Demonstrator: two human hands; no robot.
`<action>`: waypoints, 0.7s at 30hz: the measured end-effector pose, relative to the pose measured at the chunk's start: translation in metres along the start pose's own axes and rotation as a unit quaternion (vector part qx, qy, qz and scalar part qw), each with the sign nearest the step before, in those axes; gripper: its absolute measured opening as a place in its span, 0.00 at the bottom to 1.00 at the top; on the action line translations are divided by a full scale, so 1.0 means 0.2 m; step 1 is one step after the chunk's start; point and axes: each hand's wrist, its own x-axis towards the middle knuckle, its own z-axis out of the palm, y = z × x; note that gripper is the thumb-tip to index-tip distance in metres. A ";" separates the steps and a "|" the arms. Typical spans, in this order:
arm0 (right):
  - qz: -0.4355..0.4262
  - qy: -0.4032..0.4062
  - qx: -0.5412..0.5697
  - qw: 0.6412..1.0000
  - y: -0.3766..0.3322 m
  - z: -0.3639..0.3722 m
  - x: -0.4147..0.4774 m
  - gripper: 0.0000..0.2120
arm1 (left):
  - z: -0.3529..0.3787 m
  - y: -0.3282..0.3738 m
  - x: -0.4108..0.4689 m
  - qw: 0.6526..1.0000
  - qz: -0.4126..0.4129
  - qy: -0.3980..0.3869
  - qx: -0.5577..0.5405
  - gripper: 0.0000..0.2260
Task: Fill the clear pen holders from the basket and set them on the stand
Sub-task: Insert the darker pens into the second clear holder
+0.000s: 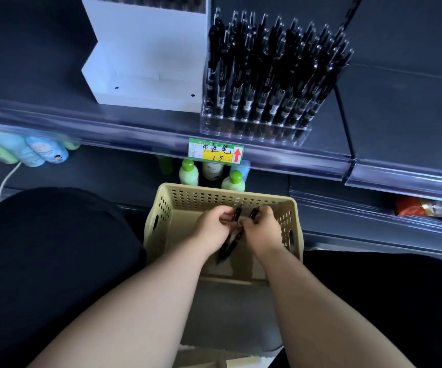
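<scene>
the black pens (231, 236) you are gathering sit inside the beige perforated basket (289, 208), low in front of you below the shelf edge, with your left hand (214, 227) and right hand (261, 227) both down in it, fingers curled closed around a small bunch of them, knuckles nearly touching. above, on the dark shelf (400, 115), the clear pen holder (254, 128) stands upright and packed with black pens, just beside a white stepped stand (145, 73) on its left. a green and yellow price tag (216, 151) with a red arrow hangs on the shelf rail under the holder, and green-capped bottles (189, 172) stand behind the basket.
</scene>
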 end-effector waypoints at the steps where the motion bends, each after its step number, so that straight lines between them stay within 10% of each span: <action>1: -0.011 0.011 0.002 1.000 -0.02 -0.02 -0.02 0.12 | -0.02 0.02 -0.02 1.000 0.013 0.014 0.012 0.15; 21: -0.248 0.107 0.051 0.962 -0.30 -0.36 -0.42 0.14 | -0.67 0.62 -0.43 0.961 0.244 0.120 -0.049 0.05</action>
